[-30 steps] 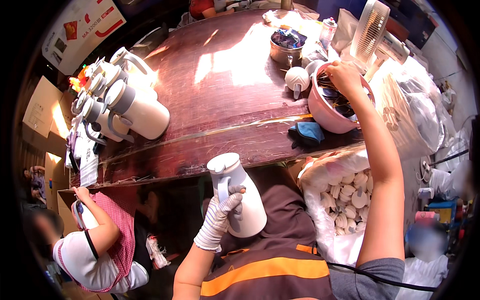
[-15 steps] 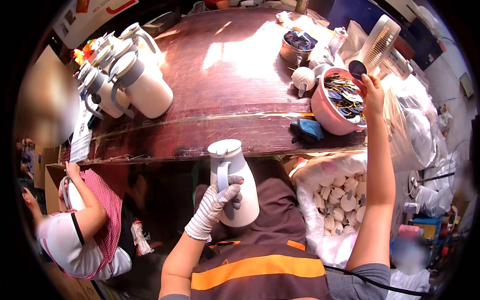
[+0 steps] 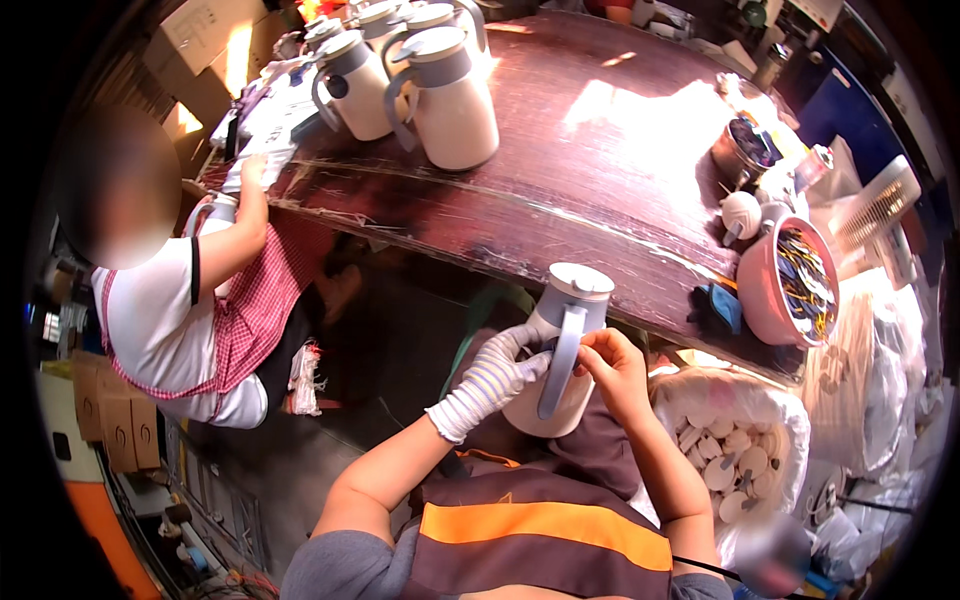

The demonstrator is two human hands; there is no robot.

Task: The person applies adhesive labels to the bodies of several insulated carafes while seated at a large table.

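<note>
A white vacuum jug [image 3: 574, 390] with a grey collar and handle stands tilted on my lap, its white lid [image 3: 581, 280] at the top. My left hand [image 3: 495, 380], in a striped work glove, is closed with its fingers at the left side of the jug's handle [image 3: 566, 355]. A small dark bit shows at its fingertips, too small to name. My bare right hand [image 3: 617, 372] is at the handle's other side, thumb and fingers pinched together. What that pinch holds is hidden. Dark tags with yellow strings [image 3: 803, 280] fill a pink bucket [image 3: 765, 290] on the table's right.
Several similar jugs [image 3: 455, 120] stand on the dark red table [image 3: 560, 160]. A lined box [image 3: 800, 410] of white lids [image 3: 722, 472] sits right of my lap. A blue and black cloth [image 3: 718, 308] lies near the bucket. At left, a co-worker in a checked apron [image 3: 265, 330] handles another jug.
My right hand has come from the bucket, where it held a dark round tag, to the jug's handle. My left hand has shifted its hold on the handle. The view has turned left.
</note>
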